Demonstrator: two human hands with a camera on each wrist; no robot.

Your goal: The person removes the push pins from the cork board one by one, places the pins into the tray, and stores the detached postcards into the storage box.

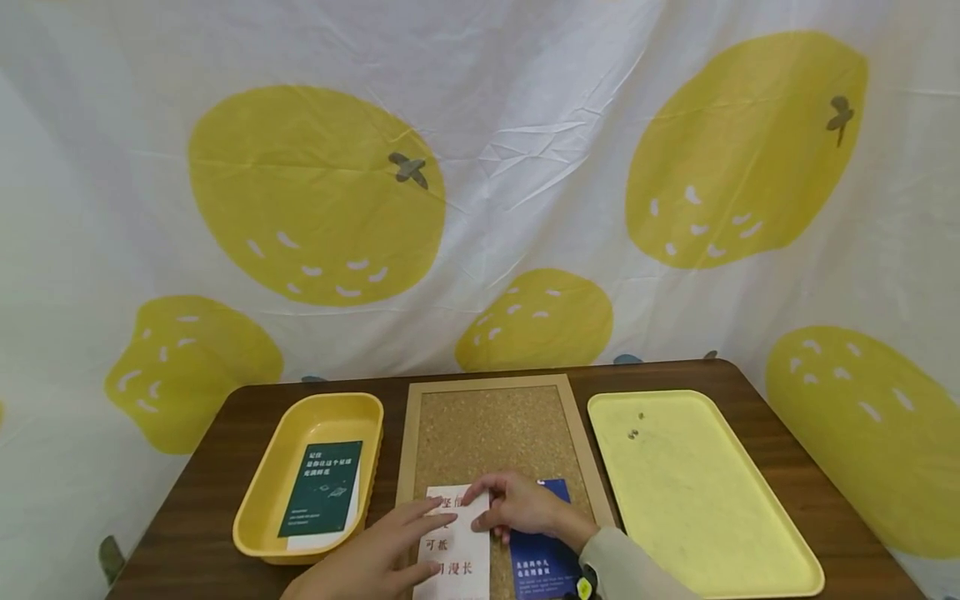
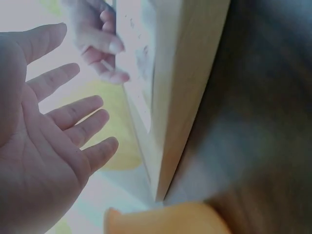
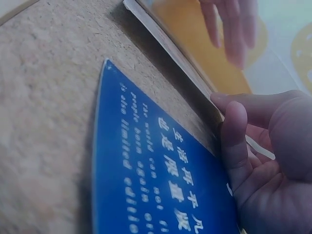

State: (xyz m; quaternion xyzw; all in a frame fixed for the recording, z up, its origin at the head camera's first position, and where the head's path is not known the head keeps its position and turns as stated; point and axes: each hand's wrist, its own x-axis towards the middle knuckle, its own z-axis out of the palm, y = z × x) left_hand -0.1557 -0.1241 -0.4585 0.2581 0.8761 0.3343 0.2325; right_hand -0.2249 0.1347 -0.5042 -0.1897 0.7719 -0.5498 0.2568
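A white card point(image 1: 452, 575) with red Chinese characters lies on the cork board point(image 1: 495, 433). My left hand point(image 1: 382, 550) spreads its fingers over the card's left side, holding nothing; its bare palm point(image 2: 48, 141) shows in the left wrist view. My right hand point(image 1: 517, 504) has its index fingertip on the card's upper right part, the thumb a little apart below it. No object shows between them. Beneath the right wrist lies a blue card point(image 1: 536, 554), a small shiny spot at its top; white lettering covers that blue card point(image 3: 156, 161) in the right wrist view.
To the left, a yellow basket point(image 1: 262, 492) holds a dark green card point(image 1: 322, 487) lying over a white one. At the right, a pale yellow tray point(image 1: 712, 500) carries several tiny metallic pieces point(image 1: 633, 434). A lemon-print curtain point(image 1: 525, 208) hangs behind the dark wooden table point(image 1: 202, 483).
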